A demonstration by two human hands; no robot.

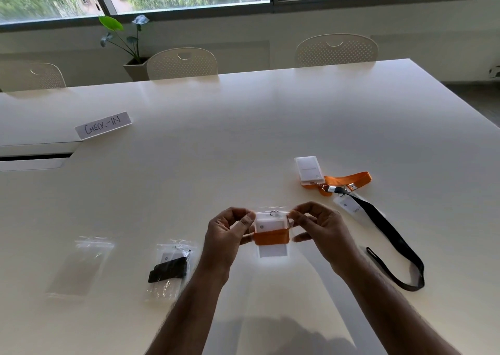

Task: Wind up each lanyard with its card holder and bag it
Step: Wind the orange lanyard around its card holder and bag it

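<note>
The white table (243, 116) fills my view, with a handwritten sign (103, 125) toward its far left. Along the right side lies a loose black lanyard (389, 235), its card holder (349, 206) at the upper end, touching an unwound orange lanyard (349, 179) with another card holder (309, 170) just beyond it. Near the edge closest to me, on my left, sit an empty bag (81, 268) and a filled bag (170, 271) holding a wound black lanyard.

Just above the table's near middle I hold a clear bag (272, 230) containing a card holder wrapped in orange strap. My left hand (230, 233) and right hand (319, 227) each pinch a top corner of it, thumb against forefinger, the other fingers loosely curled.

The bag seems light, thin and slippery, the strap soft and likely to spring loose. I judge the seal strip at the top is the place to grip.
</note>
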